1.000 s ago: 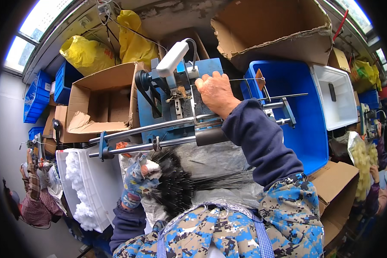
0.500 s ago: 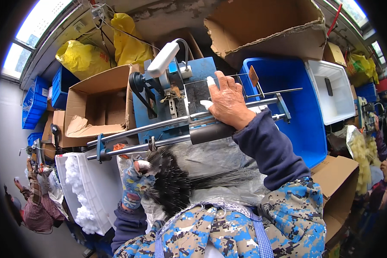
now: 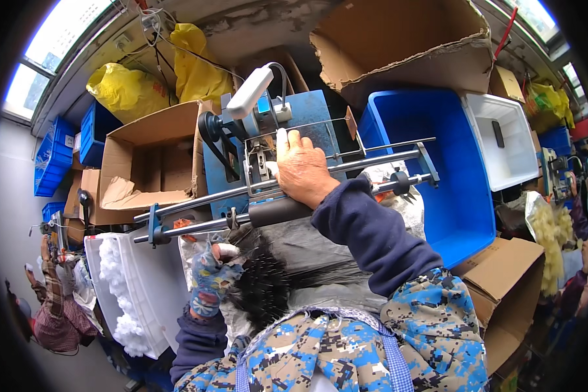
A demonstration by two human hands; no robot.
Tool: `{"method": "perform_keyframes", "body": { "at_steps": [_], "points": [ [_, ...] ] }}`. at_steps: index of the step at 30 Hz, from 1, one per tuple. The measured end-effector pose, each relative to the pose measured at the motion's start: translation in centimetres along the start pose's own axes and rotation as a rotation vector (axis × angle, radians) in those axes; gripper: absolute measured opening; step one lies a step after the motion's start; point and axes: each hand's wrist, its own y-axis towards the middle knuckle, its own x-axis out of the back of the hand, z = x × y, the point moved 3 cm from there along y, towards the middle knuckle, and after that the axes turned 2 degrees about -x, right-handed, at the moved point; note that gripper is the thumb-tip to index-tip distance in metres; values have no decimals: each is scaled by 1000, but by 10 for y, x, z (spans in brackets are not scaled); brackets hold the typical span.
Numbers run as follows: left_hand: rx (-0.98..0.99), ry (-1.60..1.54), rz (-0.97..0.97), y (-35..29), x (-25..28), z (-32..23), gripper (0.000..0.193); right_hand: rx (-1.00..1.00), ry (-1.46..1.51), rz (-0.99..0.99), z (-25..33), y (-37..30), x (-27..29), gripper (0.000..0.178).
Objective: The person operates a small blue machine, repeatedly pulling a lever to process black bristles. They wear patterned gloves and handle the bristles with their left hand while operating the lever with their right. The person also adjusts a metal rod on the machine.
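Observation:
My right hand (image 3: 302, 168) lies on the sliding carriage of a blue bench machine (image 3: 307, 108), palm down, with fingers stretched forward and thumb apart. White tape wraps a fingertip and the thumb. Beneath its wrist is a dark roller sleeve (image 3: 277, 212) on the front steel rail. My left hand (image 3: 212, 273), in a patterned, frayed glove with a taped thumb, is closed below the rails' left end. It touches the edge of a mass of long black bristles (image 3: 258, 277) over my lap. What its fingers hold, if anything, is hidden.
A blue tub (image 3: 464, 222) and a white tray (image 3: 513, 147) stand right. Cardboard boxes stand left (image 3: 114, 157), behind (image 3: 411, 46) and lower right (image 3: 503, 274). White fluffy tufts (image 3: 127, 326) fill part of a white crate at left. Other people work at both sides.
My right hand has moved left along the rails, and the carriage, roller sleeve and rod frame have slid left with it. My left hand has barely moved.

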Motion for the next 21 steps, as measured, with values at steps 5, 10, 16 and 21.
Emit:
{"method": "perform_keyframes", "body": {
  "at_steps": [5, 10, 16, 21],
  "points": [
    [-53, -5, 21, 7, -1, -10, 24, 77, 53, 45, 13, 3, -3, 66],
    [9, -67, -24, 1, 6, 6, 26, 78, -67, 175, -37, -6, 27, 52],
    [260, -428, 14, 2, -14, 20, 17, 12, -239, -167, -79, 5, 62, 37],
    [154, -395, -31, 12, -13, 11, 14, 145, -351, -24, -97, 10, 45, 10]
  ]
}}
